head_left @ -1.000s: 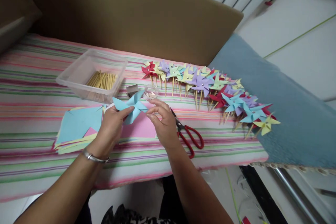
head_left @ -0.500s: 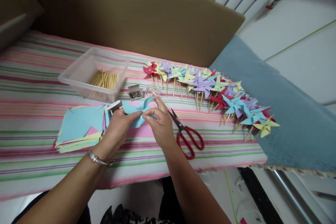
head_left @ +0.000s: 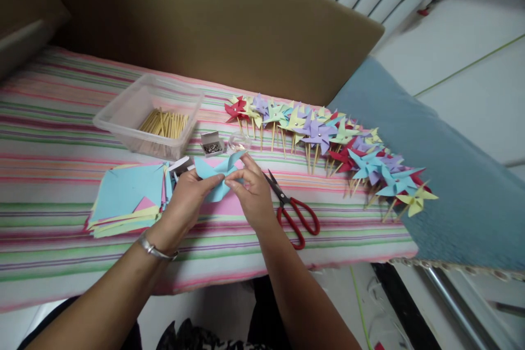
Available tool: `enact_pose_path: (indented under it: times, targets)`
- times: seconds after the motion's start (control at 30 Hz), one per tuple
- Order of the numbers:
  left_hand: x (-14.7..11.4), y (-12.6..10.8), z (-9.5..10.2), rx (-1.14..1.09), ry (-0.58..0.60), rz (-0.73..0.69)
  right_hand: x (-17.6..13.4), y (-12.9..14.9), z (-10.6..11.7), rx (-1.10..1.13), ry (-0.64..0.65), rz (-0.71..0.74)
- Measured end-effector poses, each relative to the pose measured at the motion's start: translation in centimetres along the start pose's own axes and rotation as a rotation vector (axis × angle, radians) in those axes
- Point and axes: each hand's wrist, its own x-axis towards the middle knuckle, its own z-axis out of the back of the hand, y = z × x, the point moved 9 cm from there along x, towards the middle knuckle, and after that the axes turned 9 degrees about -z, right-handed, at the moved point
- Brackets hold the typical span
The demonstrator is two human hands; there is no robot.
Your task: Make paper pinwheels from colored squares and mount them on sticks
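Pink, green and white striped cloth (head_left: 53,213) spreads under a long cluster of multicoloured paper pinwheels (head_left: 320,134) on wooden sticks and a clear plastic tub (head_left: 118,120). Left hand (head_left: 186,199) grips firmly, thumb pressed on the middle of a light-blue folded-paper pinwheel (head_left: 216,194), its blades jutting beyond the fingers. Right hand (head_left: 253,191) brings thumb and fingertip to that middle; whether they pinch anything, I cannot tell. Just beyond sits a small grey open box (head_left: 210,137).

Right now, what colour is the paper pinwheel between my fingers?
The paper pinwheel is light blue; the head view shows it best.
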Motion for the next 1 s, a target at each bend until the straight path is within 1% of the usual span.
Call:
enact_pose_path:
  times: [0.23,0.47,0.63,0.73,0.83,1.0]
  targets:
    - [-0.1,-0.3,-0.3,0.011,0.034,-0.003,0.0,-0.2,-0.2,0.029,0.02,-0.019]
    - [-0.1,-0.5,-0.6,0.04,0.062,-0.034,0.1,-0.3,-0.2,0.052,0.03,-0.038]
    - [0.0,-0.9,-0.2,0.144,0.047,-0.083,0.2,-0.5,-0.2,0.119,0.043,-0.084]
    - [0.0,-0.8,0.1,0.178,0.039,-0.089,0.3,-0.8,-0.2,0.15,0.041,-0.099]
    - [0.0,-0.7,0.0,0.176,0.057,-0.092,0.4,-1.3,-0.3,0.206,0.045,-0.108]
    - [-0.1,-0.3,-0.4,0.186,0.114,-0.063,0.4,-2.3,-0.6,0.299,0.088,-0.152]
